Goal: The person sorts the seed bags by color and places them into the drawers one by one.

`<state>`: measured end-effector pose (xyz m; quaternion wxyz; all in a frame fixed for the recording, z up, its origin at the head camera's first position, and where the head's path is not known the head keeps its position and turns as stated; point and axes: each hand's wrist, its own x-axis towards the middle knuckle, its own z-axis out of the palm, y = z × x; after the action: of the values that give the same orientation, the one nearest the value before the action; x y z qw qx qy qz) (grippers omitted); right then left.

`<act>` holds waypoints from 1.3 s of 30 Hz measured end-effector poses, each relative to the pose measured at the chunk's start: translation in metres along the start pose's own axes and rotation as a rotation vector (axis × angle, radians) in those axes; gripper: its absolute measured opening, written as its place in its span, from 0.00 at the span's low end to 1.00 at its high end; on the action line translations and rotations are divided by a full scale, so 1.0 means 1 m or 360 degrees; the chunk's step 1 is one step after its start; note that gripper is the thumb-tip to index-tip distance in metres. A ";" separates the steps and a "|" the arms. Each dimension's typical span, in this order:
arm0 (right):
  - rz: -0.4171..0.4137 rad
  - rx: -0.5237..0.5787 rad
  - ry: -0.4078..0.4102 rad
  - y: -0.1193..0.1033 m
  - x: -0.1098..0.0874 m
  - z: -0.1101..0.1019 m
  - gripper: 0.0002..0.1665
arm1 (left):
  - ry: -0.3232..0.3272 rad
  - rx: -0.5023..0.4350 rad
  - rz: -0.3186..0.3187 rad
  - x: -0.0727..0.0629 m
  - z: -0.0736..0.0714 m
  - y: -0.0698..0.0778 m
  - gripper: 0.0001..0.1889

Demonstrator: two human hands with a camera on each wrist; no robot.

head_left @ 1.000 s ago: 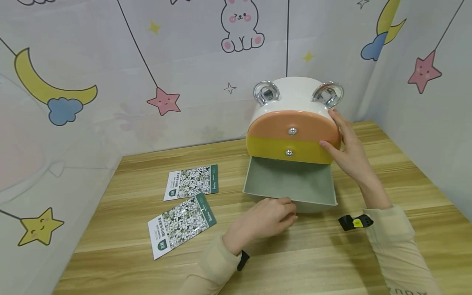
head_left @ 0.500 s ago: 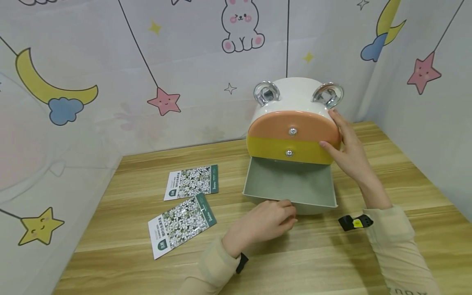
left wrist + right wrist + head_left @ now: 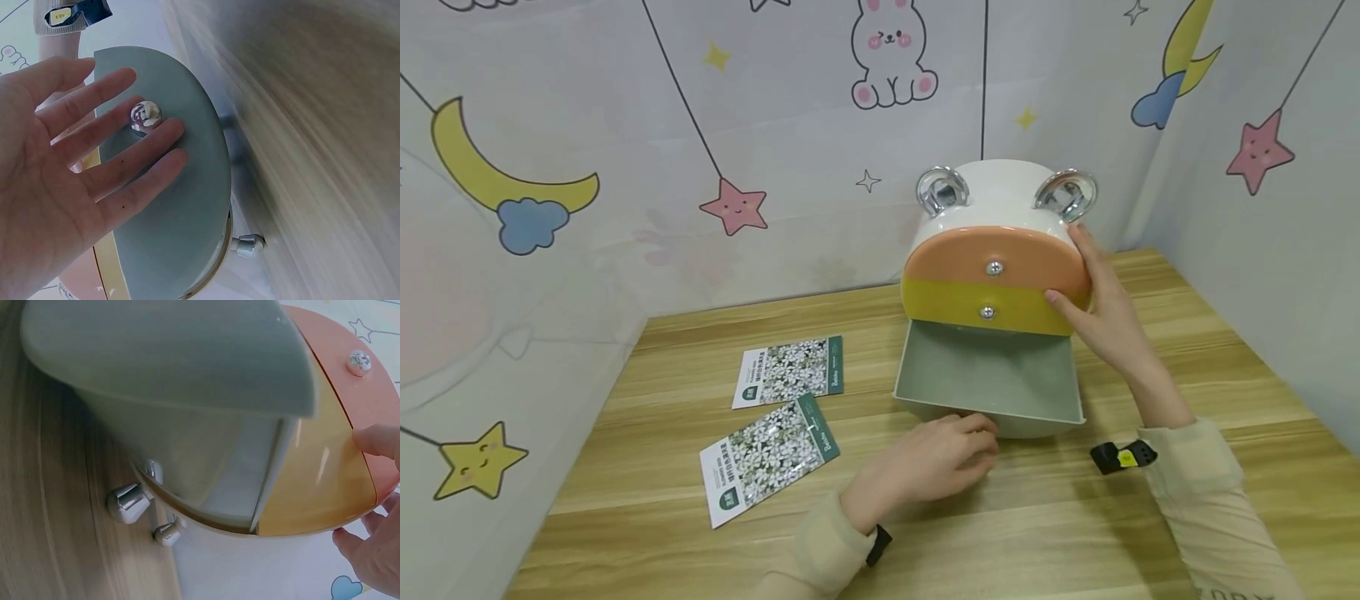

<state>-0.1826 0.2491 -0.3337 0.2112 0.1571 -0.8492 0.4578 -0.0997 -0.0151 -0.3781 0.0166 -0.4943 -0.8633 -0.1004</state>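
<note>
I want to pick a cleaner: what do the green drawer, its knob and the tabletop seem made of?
Green drawer: probably plastic, satin; thin, evenly coloured walls, though painted metal is possible.
Knob: chromed metal or plated plastic; polished, with mirror reflections.
Tabletop: wood or printed laminate; streaky grain, soft sheen.

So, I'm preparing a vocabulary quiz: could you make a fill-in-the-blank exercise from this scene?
In the head view, ____ packets lie on the table.
The drawer front just above the pulled-out green drawer is ____.
The hand touching the side of the white cabinet is the person's ____.
Missing words: two; yellow; right.
</note>
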 end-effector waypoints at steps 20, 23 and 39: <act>0.0222 -0.0157 0.0072 -0.025 -0.026 -0.018 0.54 | -0.0084 -0.0067 0.0102 -0.024 0.001 0.004 0.13; 0.0196 -0.0165 0.0030 -0.030 -0.032 -0.017 0.54 | -0.0075 -0.0061 0.0086 -0.029 0.002 0.005 0.14; 0.0002 -0.0369 -0.0015 -0.061 -0.070 0.011 0.51 | -0.0053 -0.0006 -0.0067 -0.052 -0.007 0.011 0.18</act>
<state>-0.0967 0.2126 -0.3305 0.2236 0.1332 -0.8975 0.3560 -0.0644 -0.0553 -0.3762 -0.0008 -0.4775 -0.8736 -0.0941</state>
